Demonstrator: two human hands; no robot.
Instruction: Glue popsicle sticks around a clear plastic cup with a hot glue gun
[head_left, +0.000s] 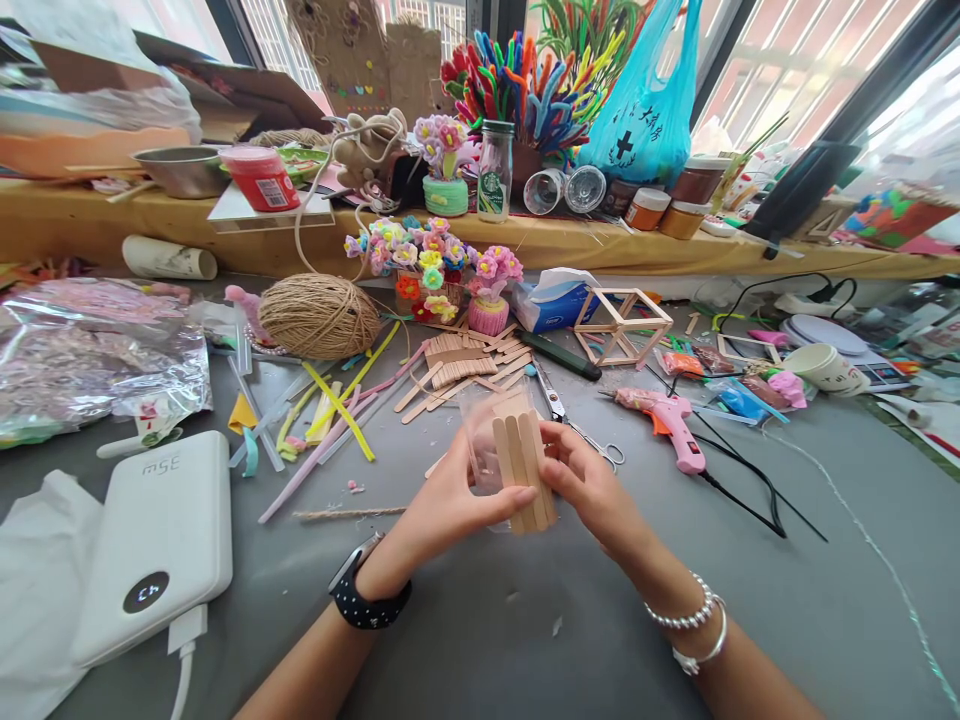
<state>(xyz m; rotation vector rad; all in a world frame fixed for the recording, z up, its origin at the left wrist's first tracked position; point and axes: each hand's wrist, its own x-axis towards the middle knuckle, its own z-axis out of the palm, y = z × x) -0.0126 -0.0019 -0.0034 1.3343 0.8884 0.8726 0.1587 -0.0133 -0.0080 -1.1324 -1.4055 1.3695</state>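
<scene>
A clear plastic container (pixel 480 420) with several popsicle sticks (pixel 519 470) side by side along one face is held up between my hands, above the grey table. My left hand (pixel 457 475) wraps round the container from the left, its thumb pressing on the sticks. At the right edge of the sticks, my right hand (pixel 581 475) has its fingers curled against the outer stick. Some of its fingertips are hidden behind the container. Just beyond the hands lie scissors (pixel 551 390) and a heap of loose popsicle sticks (pixel 457 360).
A pink glue gun (pixel 671 420) with a black cord lies to the right. Behind it stands a stick-built frame (pixel 622 325). Left are a twine ball (pixel 321 316) and a white power bank (pixel 161 545). Pipe-cleaner flowers (pixel 427 260) stand below the crowded shelf (pixel 375 240).
</scene>
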